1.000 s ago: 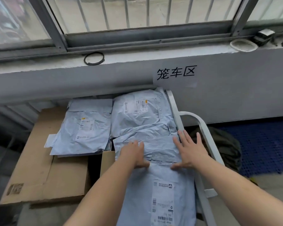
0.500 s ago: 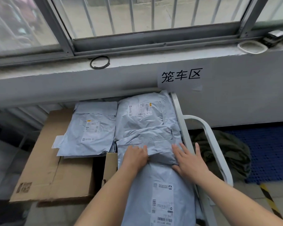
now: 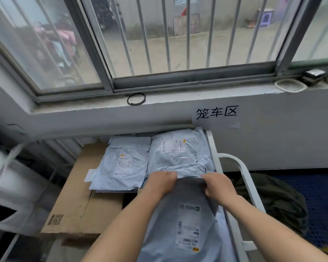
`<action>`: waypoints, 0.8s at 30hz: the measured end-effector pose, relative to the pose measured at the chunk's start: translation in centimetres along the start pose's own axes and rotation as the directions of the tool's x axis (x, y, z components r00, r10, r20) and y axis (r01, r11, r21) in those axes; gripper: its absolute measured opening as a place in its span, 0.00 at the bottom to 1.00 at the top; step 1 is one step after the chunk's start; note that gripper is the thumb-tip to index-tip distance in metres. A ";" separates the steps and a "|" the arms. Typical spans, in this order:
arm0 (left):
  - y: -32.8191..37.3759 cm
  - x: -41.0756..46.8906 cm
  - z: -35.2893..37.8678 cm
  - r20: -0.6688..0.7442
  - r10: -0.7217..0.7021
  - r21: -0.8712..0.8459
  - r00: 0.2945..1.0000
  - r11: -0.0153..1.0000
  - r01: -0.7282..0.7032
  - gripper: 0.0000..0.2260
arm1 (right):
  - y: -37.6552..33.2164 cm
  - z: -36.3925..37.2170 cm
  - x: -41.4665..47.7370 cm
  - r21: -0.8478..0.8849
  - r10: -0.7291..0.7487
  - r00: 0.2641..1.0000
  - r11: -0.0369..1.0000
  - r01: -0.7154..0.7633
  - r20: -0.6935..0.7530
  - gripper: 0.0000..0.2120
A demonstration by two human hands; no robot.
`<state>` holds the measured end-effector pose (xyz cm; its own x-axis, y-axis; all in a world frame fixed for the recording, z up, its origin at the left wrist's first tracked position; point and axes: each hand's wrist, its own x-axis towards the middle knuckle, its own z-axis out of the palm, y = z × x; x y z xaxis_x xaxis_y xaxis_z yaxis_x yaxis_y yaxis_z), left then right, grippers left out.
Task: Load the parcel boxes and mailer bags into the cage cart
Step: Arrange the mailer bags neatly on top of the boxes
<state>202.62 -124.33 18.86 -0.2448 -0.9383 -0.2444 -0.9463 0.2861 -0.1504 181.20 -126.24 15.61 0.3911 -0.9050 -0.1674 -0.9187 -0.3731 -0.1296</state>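
Observation:
A long pale blue mailer bag (image 3: 186,220) with a shipping label lies nearest me in the cage cart. My left hand (image 3: 160,183) and my right hand (image 3: 219,187) both curl their fingers over its far edge, side by side. Beyond them lies a second mailer bag (image 3: 178,154) against the wall, and a third mailer bag (image 3: 121,163) rests to its left on a flat cardboard box (image 3: 80,201). The cart's white rail (image 3: 242,178) runs along the right side of the bags.
A grey wall with a paper sign (image 3: 216,113) stands behind the cart, under a barred window. A black ring (image 3: 136,99) lies on the sill. Dark green cloth (image 3: 276,201) and a blue floor grid (image 3: 322,205) lie to the right. White bins (image 3: 11,201) stand at the left.
Both hands went from lying flat on the bag to curling their fingers over its far edge, and they drew closer together. The view has tilted up toward the window.

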 end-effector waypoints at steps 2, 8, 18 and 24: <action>-1.0 -1.0 -3.5 -0.014 -0.031 0.024 0.999 0.999 0.031 0.14 | -0.9 -3.0 0.3 -0.038 -0.045 0.999 0.998 0.045 -0.011 0.10; -5.0 -4.2 -11.7 -0.106 -0.104 0.060 0.989 0.992 0.111 0.13 | -3.1 -12.1 1.0 0.005 -0.103 0.989 0.995 0.104 -0.105 0.06; -12.2 -8.4 -15.7 -0.159 -0.218 0.060 0.963 0.971 0.230 0.22 | -9.8 -18.6 2.8 -0.036 -0.101 0.970 0.995 0.096 -0.220 0.04; -18.7 -10.2 -14.0 -0.193 -0.199 0.062 0.961 0.975 0.214 0.22 | -16.3 -18.6 5.1 -0.056 -0.075 0.970 0.996 0.064 -0.229 0.02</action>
<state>219.85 -122.88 37.56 -0.0880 -0.9959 -0.0206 -0.9620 0.0904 -0.2578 197.14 -128.62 35.01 0.4363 -0.8970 0.0712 -0.8933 -0.4413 -0.0849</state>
